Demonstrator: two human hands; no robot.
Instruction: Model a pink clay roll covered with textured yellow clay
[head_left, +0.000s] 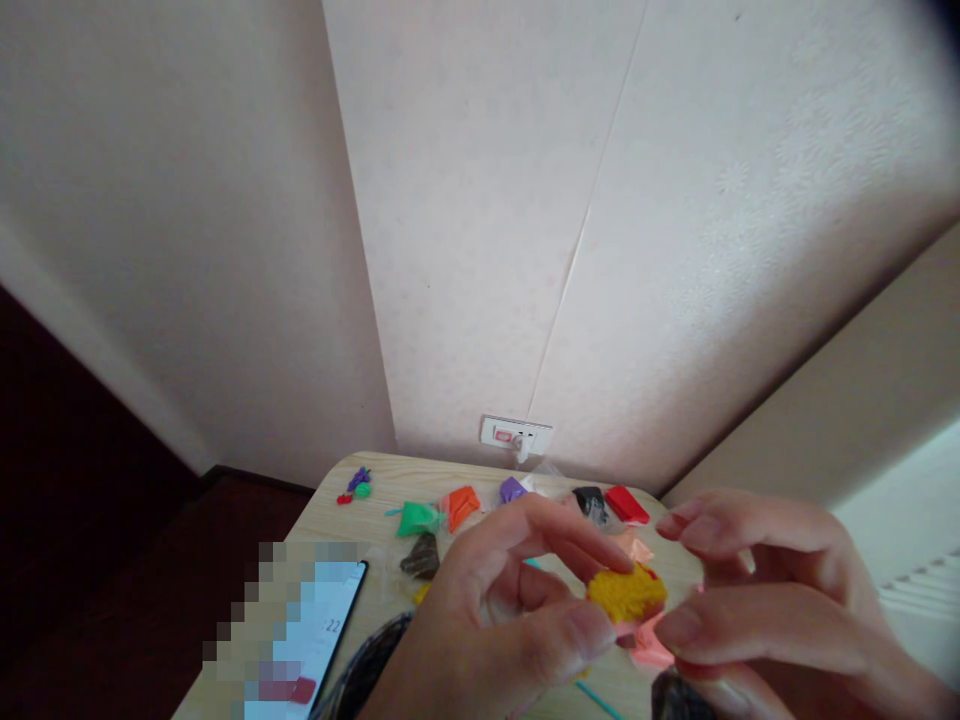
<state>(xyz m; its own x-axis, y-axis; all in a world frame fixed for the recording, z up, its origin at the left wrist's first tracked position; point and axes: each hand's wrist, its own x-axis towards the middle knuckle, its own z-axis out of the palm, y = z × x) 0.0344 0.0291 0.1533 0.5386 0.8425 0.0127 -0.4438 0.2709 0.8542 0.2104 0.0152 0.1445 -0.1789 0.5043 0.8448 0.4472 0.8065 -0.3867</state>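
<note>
Head view shows the left hand [499, 625] with its grip closed on a yellow modelling-clay piece [628, 596] at five o'clock, the right hand [817, 605] spread just beside; too strong pinching could flatten its texture.

Soft, dimmish light; sheen on wall [731, 215]; floor [202, 560] in deep shadow; phone [326, 600] partly pixelated.

Above the table [337, 520], the yellow lump [626, 594] looks matt and rough, like crumbly clay, while the table itself has a smooth, pale wood-grain finish. On the table, the green packet [418, 519] is thin, wrinkled plastic with a slight shine, and the phone [319, 620] has a smooth, glassy screen. Behind the table, the wall [465, 220] appears papery and mostly matt, the socket [507, 433] smooth plastic.
</note>
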